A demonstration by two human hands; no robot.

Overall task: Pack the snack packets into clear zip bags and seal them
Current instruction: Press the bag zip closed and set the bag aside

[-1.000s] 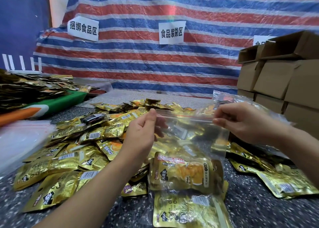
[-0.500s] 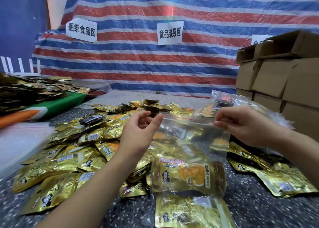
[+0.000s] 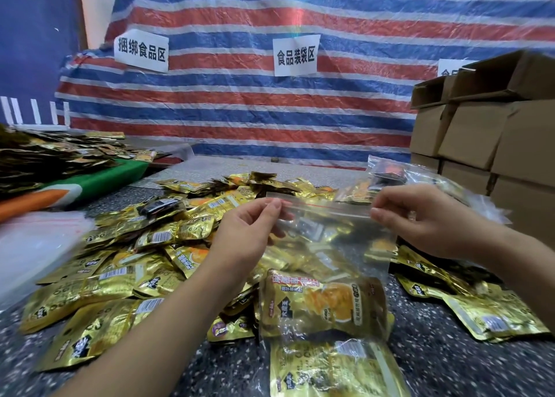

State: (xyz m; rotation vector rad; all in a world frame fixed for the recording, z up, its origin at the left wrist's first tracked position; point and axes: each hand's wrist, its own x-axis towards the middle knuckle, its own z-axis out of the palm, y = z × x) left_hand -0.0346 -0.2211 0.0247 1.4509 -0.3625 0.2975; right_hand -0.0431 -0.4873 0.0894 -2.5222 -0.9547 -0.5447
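A clear zip bag (image 3: 330, 246) with a red line along its zip hangs upright above the table, held at both top corners. My left hand (image 3: 249, 231) pinches its left top corner and my right hand (image 3: 420, 219) pinches the right one. Inside it, at the bottom, sits a gold snack packet (image 3: 324, 303) with orange print. A big heap of loose gold snack packets (image 3: 135, 246) covers the table to the left and behind the bag. One more gold packet (image 3: 333, 369) lies in front, under clear plastic.
Stacked cardboard boxes (image 3: 495, 138) stand at the right. Filled clear bags (image 3: 399, 174) lie beside them. A pile of empty clear bags (image 3: 33, 243) sits at the left edge. Further left a green and orange surface (image 3: 90, 183) carries more packets. A striped tarp (image 3: 270, 96) closes the back.
My left hand opened briefly beside the bag's top, then pinched the left corner again, now a little higher. The right hand has kept its hold on the right corner.
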